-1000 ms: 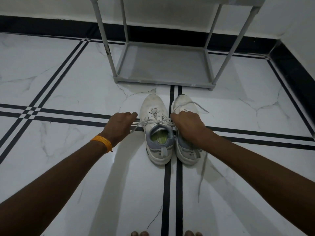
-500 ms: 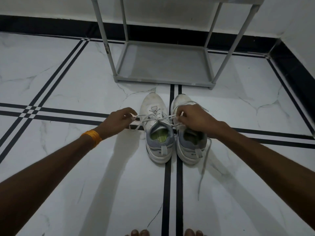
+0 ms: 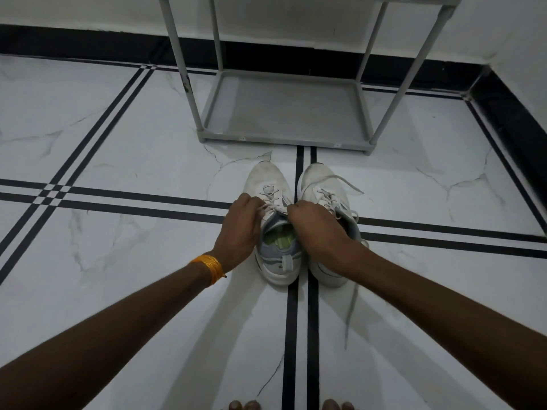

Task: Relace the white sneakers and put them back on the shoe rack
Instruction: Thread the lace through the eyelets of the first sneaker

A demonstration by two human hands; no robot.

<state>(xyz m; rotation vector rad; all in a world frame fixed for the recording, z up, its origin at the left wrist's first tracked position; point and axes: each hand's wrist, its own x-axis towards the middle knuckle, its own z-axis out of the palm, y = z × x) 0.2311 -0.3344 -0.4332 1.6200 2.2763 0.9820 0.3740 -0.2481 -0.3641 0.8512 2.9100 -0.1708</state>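
Two white sneakers stand side by side on the floor, toes toward the rack. The left sneaker (image 3: pixel 268 184) has a grey collar and green insole. My left hand (image 3: pixel 241 224) and my right hand (image 3: pixel 313 226) are both closed on the ends of its lace (image 3: pixel 273 199), close together over the tongue. The right sneaker (image 3: pixel 318 180) is partly covered by my right wrist; its lace (image 3: pixel 350 186) lies loose over the toe and another end trails down on the floor. The grey shoe rack (image 3: pixel 284 140) stands just beyond the shoes, its bottom shelf bare.
White marble floor with black stripe lines (image 3: pixel 133 202). A black skirting (image 3: pixel 88 44) runs along the far wall and the right wall. My toes (image 3: pixel 245 406) show at the bottom edge. An orange band (image 3: pixel 208 266) sits on my left wrist.
Both hands have come together over the left sneaker's tongue; a second ago they were spread apart, pulling the lace ends out sideways.
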